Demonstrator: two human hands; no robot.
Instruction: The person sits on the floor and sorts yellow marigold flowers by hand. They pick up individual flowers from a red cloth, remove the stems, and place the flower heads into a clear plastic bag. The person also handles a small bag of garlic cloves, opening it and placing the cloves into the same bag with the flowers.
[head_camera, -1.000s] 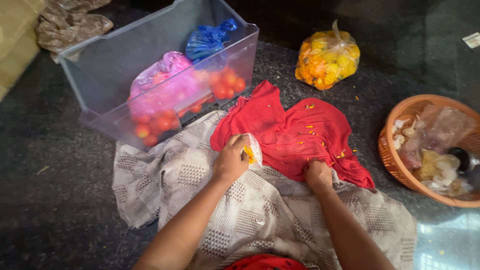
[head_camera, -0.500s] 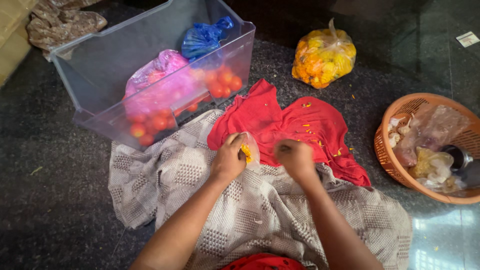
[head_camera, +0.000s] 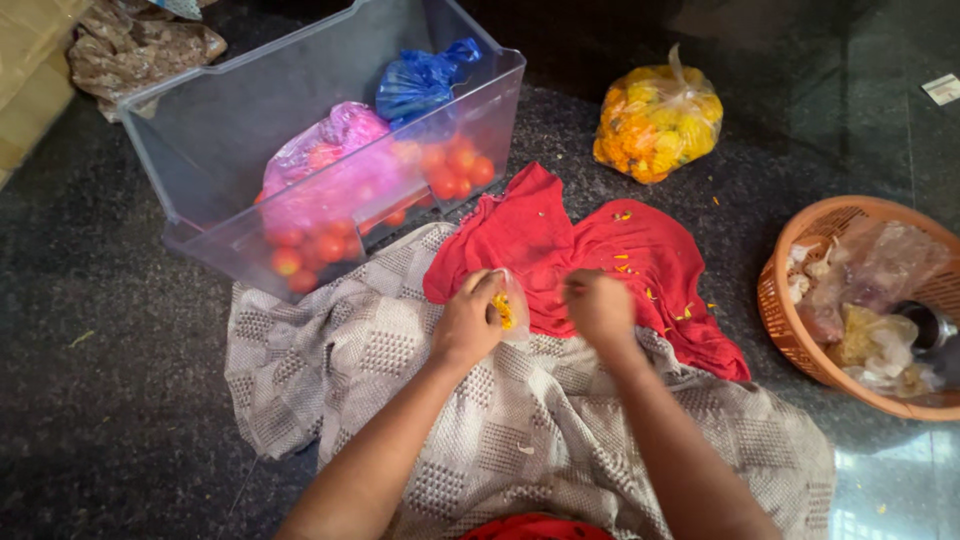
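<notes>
My left hand (head_camera: 466, 322) grips a small clear plastic bag (head_camera: 512, 308) with yellow petals inside, held over the edge of a red cloth (head_camera: 590, 250). My right hand (head_camera: 598, 306) hovers just right of the bag, fingers pinched together; whether petals are in them is too small to tell. Loose yellow petals lie scattered on the red cloth. Both cloths are spread on a dark stone floor, the red one overlapping a grey checked cloth (head_camera: 400, 380).
A clear plastic bin (head_camera: 220, 130) at upper left holds tomatoes, a pink bag and a blue bag. A tied bag of orange and yellow flowers (head_camera: 657, 118) lies beyond the red cloth. An orange basket (head_camera: 790, 310) with bagged items stands at right.
My right hand lifted off the red cloth at the right and moved left, up beside the small bag. The left hand stayed where it was.
</notes>
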